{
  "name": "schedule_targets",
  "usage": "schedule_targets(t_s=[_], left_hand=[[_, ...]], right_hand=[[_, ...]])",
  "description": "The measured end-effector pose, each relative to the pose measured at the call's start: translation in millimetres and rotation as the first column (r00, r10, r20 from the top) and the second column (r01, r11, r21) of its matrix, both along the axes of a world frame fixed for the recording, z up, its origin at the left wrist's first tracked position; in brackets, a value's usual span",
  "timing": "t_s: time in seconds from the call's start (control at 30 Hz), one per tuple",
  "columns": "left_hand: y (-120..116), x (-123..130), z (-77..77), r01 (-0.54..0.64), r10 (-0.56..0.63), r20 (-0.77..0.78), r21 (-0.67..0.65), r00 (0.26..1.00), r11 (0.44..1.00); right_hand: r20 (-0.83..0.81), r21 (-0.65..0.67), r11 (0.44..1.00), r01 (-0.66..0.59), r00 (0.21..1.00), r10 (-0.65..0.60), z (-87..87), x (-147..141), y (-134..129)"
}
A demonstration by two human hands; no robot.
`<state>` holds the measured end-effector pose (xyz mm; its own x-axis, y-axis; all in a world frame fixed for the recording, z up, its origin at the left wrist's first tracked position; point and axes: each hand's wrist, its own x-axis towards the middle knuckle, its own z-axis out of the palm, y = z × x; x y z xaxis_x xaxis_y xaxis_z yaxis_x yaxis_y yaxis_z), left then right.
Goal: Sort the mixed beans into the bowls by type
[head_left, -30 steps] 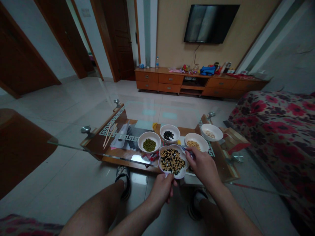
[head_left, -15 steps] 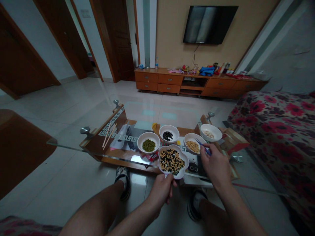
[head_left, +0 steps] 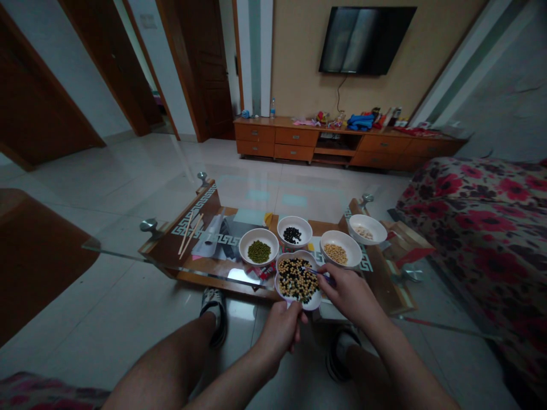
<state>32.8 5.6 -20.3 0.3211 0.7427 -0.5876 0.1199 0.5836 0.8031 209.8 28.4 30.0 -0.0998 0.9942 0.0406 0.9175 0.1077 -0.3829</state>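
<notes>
The left hand (head_left: pixel 280 336) is clenched on the near rim of a white flower-shaped dish (head_left: pixel 297 279) heaped with mixed black and yellow beans, holding it at the front edge of the surface (head_left: pixel 200 279). The right hand (head_left: pixel 350 293) pinches thin blue chopsticks (head_left: pixel 318 272), their tips reaching over the dish into the beans. Just behind the dish sits a white bowl of black beans (head_left: pixel 294 234). To the dish's left is a white bowl of green mung beans (head_left: pixel 258 246), and to its right a white bowl of yellow soybeans (head_left: pixel 341 249). Farther right stands a white bowl of pale beans (head_left: pixel 367 229). Well left of the dish lie wooden chopsticks (head_left: pixel 187 233).
</notes>
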Motion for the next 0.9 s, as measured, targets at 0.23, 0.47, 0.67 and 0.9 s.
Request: schedule_targets(t_s=[0.23, 0.47, 0.67, 0.9], left_hand=[[-1.1, 0.7, -2.6, -0.011, 0.011, 0.002, -0.002, 1.000, 1.000], [-1.5, 0.2, -3.2, -0.017, 0.017, 0.007, -0.009, 1.000, 1.000], [-1.2, -0.1, 0.2, 0.001, -0.001, 0.006, -0.002, 1.000, 1.000], [0.2, 0.0, -1.6, 0.004, -0.004, -0.003, -0.002, 1.000, 1.000]], right_hand=[[0.012, -0.035, 0.999, -0.032, 0.999, 0.032, -1.1, -7.3, -1.0], [0.056, -0.026, 1.000, -0.007, 0.998, 0.008, 1.0, -7.6, -2.4], [0.091, -0.033, 0.999, 0.008, 0.996, -0.005, -0.6, -4.7, -2.4], [0.124, -0.012, 1.000, 0.019, 0.992, -0.017, -1.7, -4.7, -0.9]])
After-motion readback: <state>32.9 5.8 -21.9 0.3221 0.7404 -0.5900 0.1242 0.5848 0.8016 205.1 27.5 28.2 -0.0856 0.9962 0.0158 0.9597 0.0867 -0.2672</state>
